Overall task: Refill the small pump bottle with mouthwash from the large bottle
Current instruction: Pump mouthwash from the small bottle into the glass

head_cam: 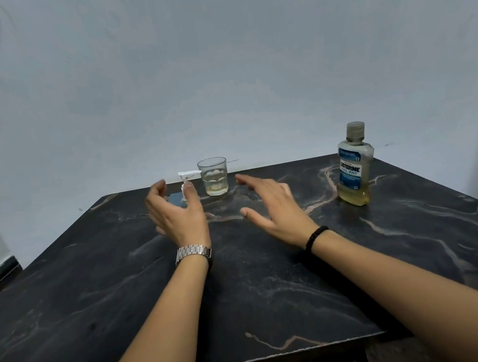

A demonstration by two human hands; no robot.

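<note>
Pale blue-grey wall backs a dark marble-veined desk [272,280]. Judging by the scene, the refill is only beginning. The left hand [178,213] hovers with fingers [159,187] loosely curved and holding nothing, around the small pump bottle [186,186] near the far edge; its clear body is mostly hidden, only its white pump head shows. The right hand [276,209] hangs spread and empty. Beside the pump bottle stands a faceted glass tumbler [213,176]. The Listerine bottle [354,165] — capped, amber liquid low — stands toward the far right corner. Next comes gripping and unscrewing the pump.
</note>
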